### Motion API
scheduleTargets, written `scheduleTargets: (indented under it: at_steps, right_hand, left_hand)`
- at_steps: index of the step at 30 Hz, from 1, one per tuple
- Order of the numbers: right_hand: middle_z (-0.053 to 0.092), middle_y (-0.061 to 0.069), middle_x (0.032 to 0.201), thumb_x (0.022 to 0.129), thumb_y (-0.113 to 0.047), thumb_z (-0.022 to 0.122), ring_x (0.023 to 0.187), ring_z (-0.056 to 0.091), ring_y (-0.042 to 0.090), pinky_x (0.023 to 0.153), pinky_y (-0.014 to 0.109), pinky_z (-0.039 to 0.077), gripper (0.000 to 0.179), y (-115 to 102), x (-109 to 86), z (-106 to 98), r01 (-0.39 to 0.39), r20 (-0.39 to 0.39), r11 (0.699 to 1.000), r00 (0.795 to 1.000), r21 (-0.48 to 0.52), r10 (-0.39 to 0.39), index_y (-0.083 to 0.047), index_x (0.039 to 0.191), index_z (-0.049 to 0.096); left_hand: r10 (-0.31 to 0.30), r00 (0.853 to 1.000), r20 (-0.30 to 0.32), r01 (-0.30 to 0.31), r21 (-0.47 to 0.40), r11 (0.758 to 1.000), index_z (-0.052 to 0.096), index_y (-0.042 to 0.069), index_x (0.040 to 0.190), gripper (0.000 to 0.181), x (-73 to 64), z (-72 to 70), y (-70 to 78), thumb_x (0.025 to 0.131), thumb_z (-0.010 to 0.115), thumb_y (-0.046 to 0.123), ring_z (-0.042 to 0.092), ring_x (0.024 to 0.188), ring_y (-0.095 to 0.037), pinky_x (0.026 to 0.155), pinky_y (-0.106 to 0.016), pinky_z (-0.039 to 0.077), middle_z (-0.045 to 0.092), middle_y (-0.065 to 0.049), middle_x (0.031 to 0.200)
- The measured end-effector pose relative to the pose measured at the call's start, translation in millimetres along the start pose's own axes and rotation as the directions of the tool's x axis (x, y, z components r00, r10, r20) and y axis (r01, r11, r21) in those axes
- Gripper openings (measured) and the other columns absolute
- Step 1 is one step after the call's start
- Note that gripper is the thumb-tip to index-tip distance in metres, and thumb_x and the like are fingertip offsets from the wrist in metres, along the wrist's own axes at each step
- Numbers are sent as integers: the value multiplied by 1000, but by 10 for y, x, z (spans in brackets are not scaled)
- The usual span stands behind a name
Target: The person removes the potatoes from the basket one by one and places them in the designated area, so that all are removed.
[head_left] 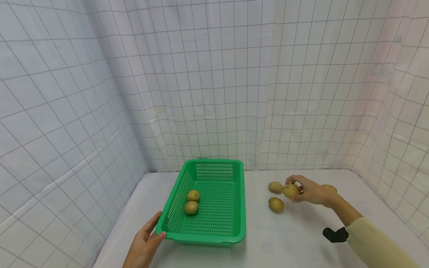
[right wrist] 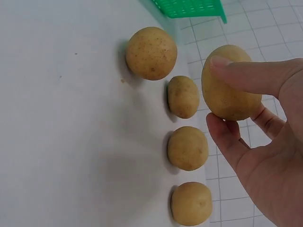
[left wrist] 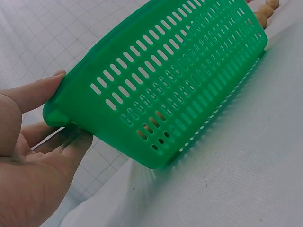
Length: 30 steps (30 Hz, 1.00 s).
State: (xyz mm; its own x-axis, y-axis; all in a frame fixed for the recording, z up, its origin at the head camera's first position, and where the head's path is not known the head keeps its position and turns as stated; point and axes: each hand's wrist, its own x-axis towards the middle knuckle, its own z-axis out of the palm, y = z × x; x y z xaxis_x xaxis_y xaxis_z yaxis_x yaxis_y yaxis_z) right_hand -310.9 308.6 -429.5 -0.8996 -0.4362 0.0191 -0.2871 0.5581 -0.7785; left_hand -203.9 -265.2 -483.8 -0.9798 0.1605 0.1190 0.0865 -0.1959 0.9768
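My left hand [head_left: 142,242] grips the near left corner of a green plastic basket [head_left: 204,237]. In the left wrist view its thumb lies on the rim and the fingers are under the lip. Inside the basket, two potatoes [head_left: 191,207] lie side by side near the left wall. Over to the right, my right hand [head_left: 311,190] holds a potato [right wrist: 229,101] between thumb and fingers, raised above the table in the right wrist view. Close by on the table lie a potato [head_left: 275,187] and a nearer potato [head_left: 276,204].
Another potato [head_left: 330,188] shows partly behind the right hand. Several potatoes, one being a lower potato [right wrist: 191,203], lie on the white table [head_left: 285,242]. A white gridded curtain [head_left: 214,93] hangs behind and at both sides. A black object [head_left: 336,235] sits at the right sleeve [head_left: 375,242].
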Motion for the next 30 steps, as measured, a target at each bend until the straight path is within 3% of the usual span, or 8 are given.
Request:
scheduleTargets:
  at_steps: [6, 13, 22, 30]
  right_hand:
    - [44, 17, 137, 87, -11, 83, 115, 48, 35, 89, 43, 48, 58, 133, -88, 42, -14, -16, 1000, 1000, -6, 14, -8, 136, 53]
    - [48, 16, 123, 85, -13, 85, 103, 44, 31, 79, 40, 45, 54, 275, -153, 105, -29, -28, 999, 999, -45, 27, -5, 130, 55]
    - [48, 14, 131, 85, -12, 84, 118, 45, 32, 92, 42, 46, 54, 478, -215, 167, -21, -25, 999, 999, -33, 21, -5, 131, 56]
    - [50, 14, 130, 83, -13, 87, 109, 47, 31, 82, 33, 45, 53, 569, -223, 205, -34, -14, 999, 999, -8, 34, -7, 126, 57]
  left_hand:
    - [6, 1000, 6, -6, 1, 1000, 3, -11, 161, 80, -12, 8, 11, 103, 58, -3, 52, 127, 2, 103, -24, 46, -3, -28, 165]
    - [-4, 1000, -6, 4, -5, 1000, 5, -9, 161, 79, -8, 12, 14, 103, 58, -3, 52, 127, 2, 103, -24, 46, -1, -25, 165]
    - [-4, 1000, -12, 4, 3, 1000, 7, -9, 161, 79, -15, 22, 17, 103, 59, -3, 52, 126, 3, 103, -23, 47, -1, -26, 166]
    - [-13, 1000, -16, 13, 1, 1000, 7, -8, 162, 79, -10, 9, 3, 103, 59, -3, 53, 126, 2, 103, -24, 47, 0, -24, 166]
